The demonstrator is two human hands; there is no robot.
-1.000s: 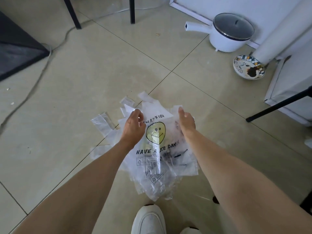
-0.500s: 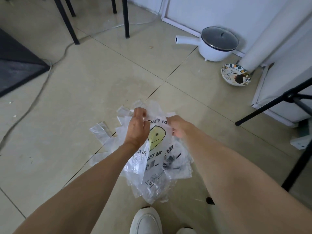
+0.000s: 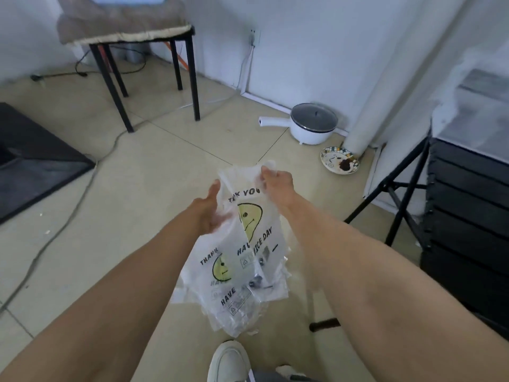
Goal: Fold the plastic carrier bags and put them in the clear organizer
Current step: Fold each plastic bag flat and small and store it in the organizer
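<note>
at the far left of the frame a dark mat (image 3: 33, 158) lies on the beige tiled floor (image 3: 154, 172), and a grey cable (image 3: 68, 213) runs along the tiles beside its corner. in the upper left a black-legged table (image 3: 143, 64) with a brownish cloth (image 3: 121, 20) draped over it stands near the white wall (image 3: 303, 37).

in the middle of the frame the left hand (image 3: 212, 209) reaches forward, thumb up and apart from the rest; its other fingers lie under the plastic, so i cannot tell how they are set. just right of it hang the clear plastic carrier bags (image 3: 248, 244), a bunch printed with yellow smiley faces and black lettering, held up off the floor between the two forearms. the right hand (image 3: 276, 180) pinches the top edge of the front bag, fingers curled into the film.

at the bottom centre a white shoe (image 3: 228, 362) stands on the tiles. right of centre, by the wall, sits a white electric pot (image 3: 308, 125) with a glass lid, and near it a patterned plate (image 3: 339, 160) with dark stains beside a white pipe (image 3: 385, 78). at the far right stand a black tripod leg (image 3: 396, 177) and a black cabinet (image 3: 468, 216).
</note>
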